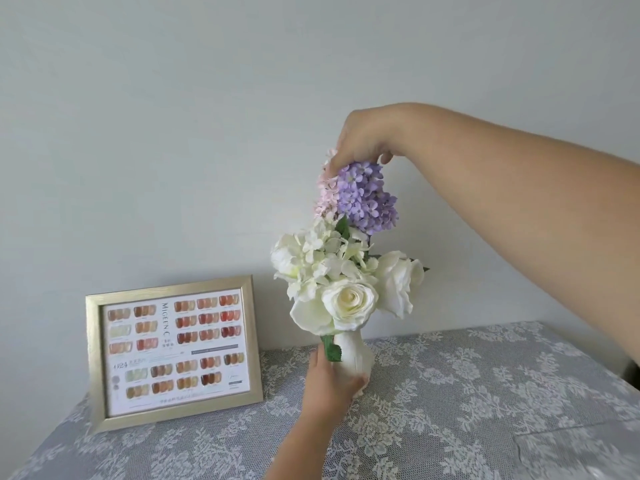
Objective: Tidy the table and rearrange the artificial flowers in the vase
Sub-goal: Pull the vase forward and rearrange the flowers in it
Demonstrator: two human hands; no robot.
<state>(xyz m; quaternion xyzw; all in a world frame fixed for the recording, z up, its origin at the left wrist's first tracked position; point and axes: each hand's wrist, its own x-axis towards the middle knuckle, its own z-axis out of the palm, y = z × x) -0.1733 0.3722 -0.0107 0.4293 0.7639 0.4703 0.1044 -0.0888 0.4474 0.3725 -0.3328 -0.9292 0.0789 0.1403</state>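
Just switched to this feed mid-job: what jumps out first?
The bouquet at centre: white roses topped by a purple flower cluster, which the right hand grasps from above. The left hand grips the white vase on the lace tablecloth. A gold-framed nail colour chart leans against the wall at left.

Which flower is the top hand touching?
The purple flower, the tallest one. The right hand grips its top, beside the pink flower. The white roses sit lower, untouched.
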